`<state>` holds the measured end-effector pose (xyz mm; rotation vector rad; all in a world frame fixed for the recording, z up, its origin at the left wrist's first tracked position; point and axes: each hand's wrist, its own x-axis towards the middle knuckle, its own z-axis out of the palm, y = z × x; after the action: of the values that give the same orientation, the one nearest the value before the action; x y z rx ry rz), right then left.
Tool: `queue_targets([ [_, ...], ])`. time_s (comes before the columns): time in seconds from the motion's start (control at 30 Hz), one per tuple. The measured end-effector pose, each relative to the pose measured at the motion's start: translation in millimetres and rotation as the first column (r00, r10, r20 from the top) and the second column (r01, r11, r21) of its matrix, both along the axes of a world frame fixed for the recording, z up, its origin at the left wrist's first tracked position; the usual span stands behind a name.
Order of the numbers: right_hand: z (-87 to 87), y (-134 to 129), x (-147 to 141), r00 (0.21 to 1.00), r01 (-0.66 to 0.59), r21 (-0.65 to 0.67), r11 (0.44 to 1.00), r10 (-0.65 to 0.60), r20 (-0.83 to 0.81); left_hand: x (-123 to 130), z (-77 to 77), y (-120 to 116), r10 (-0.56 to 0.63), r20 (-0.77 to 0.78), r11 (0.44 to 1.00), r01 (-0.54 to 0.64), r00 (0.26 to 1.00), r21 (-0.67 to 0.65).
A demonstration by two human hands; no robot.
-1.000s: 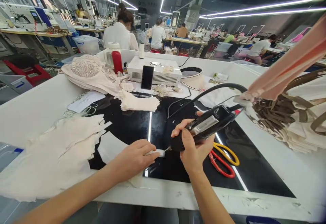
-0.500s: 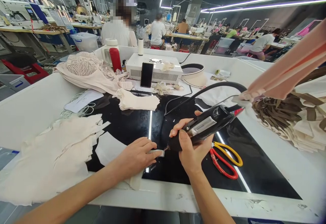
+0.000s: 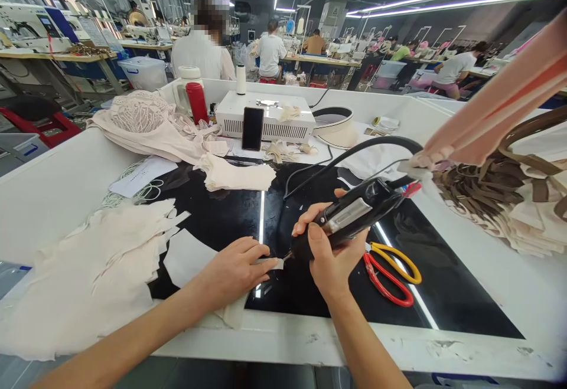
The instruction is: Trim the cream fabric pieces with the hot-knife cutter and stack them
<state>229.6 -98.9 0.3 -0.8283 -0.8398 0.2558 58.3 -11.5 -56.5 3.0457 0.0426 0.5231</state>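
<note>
My right hand [image 3: 334, 247] is wrapped round a black corded hand tool [image 3: 349, 215], which slants down to the left. Its thin metal tip [image 3: 287, 256] points at the end of a small pale strip [image 3: 275, 264]; whether they touch I cannot tell. My left hand [image 3: 241, 268] lies palm down, with its fingers extended over the strip, pressing it against the black glossy mat [image 3: 305, 291]. Beneath the left wrist is light fabric [image 3: 233, 315], partly hidden. Beside the right hand lie scissors [image 3: 392, 274] with red and yellow handles.
Piled cream fabric pieces [image 3: 84, 277] cover the left side, and a smaller stack [image 3: 239, 175] lies ahead. Behind stand a white vented box [image 3: 266, 117], a phone [image 3: 252, 129] and a red flask [image 3: 196, 103]. The tool's cable [image 3: 358, 153] arches near hanging pink fabric [image 3: 496, 100]. Coworkers sit beyond.
The whole view has shifted slightly. Both hands keep nearly the same pose, with the tool tip still at the end of the strip.
</note>
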Motion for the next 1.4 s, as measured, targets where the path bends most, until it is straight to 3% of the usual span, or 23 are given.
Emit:
queue_targets([
  [0.57,5.1,-0.4,-1.1,0.994,0.106,-0.038,0.994,-0.105,0.022,0.3,0.6,1.4,-0.014,0.001,1.0,0.014,1.0,0.017],
  [1.4,2.5,-11.9,-8.6,0.999,0.046,-0.08,0.996,-0.048,-0.024,0.8,0.0,1.3,-0.018,0.011,1.0,0.018,1.0,0.015],
])
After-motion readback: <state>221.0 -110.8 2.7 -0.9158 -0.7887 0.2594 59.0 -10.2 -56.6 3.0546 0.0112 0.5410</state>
